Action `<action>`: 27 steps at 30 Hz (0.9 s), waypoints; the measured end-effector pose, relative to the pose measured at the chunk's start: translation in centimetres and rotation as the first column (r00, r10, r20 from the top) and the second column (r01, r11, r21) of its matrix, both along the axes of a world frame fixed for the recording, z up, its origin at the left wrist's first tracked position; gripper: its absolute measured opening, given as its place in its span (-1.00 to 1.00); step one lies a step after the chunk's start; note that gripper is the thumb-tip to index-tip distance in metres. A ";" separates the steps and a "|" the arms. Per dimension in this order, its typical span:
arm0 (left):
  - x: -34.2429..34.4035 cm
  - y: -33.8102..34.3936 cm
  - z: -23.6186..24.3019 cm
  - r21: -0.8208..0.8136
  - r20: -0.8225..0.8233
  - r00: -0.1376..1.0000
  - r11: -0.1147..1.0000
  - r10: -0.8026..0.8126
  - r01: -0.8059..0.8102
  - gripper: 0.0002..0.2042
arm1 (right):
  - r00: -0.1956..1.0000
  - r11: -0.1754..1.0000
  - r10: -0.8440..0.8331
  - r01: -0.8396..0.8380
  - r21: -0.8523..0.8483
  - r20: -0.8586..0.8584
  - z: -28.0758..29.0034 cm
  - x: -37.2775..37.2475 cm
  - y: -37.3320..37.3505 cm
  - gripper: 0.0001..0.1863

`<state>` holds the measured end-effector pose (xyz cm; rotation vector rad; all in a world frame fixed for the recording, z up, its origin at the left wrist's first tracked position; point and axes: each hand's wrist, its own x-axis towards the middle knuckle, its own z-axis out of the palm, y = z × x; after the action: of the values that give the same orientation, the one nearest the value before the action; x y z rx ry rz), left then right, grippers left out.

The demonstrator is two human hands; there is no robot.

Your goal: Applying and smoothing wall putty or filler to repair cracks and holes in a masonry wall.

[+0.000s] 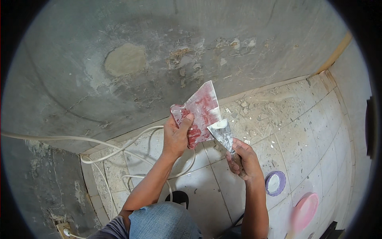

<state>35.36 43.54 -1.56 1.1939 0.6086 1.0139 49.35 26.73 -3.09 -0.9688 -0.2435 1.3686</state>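
My left hand (175, 136) grips a wide red plastic putty spreader (202, 104), its face smeared with white. The thumb lies across the spreader's near side. In my right hand (247, 158) is a small putty knife (223, 136) with a metal blade, held by its handle. A dab of white putty (219, 124) sits on the blade's end, which meets the lower right edge of the spreader. Both tools are held up over the tiled floor, in front of the grey wall.
The grey wall (91, 95) has peeling patches and a smooth pale filled patch (125, 59). Plaster crumbs (260, 116) litter the white tiles. A pale hose (107, 144) loops at left. At right are a purple tub (275, 183) with white contents and a pink round object (306, 210).
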 end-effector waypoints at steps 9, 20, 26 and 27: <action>-1.1 -0.4 0.6 0.049 -0.111 0.994 0.999 -0.007 0.013 -0.80 | 1.000 1.000 0.005 -0.004 0.014 -0.005 0.4 -0.4 1.9 -0.69; -2.0 -1.3 -2.3 0.237 -0.507 0.839 0.905 -0.196 0.354 -0.75 | 0.999 0.983 -0.042 0.036 0.180 0.031 3.9 0.2 4.2 -0.70; -1.9 -0.3 -2.8 0.068 -0.437 0.895 0.989 -0.089 0.132 -0.80 | 0.937 0.906 -0.347 0.325 0.271 0.037 5.0 0.4 6.7 -0.75; -2.1 0.1 -2.5 0.023 -0.441 0.891 0.992 -0.103 0.126 -0.82 | 0.912 0.873 -0.406 0.371 0.318 0.052 5.1 0.5 7.7 -0.76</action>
<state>33.28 43.66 -4.03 1.5028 0.8574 0.6604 49.86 34.44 2.01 -0.7883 -0.3173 0.8728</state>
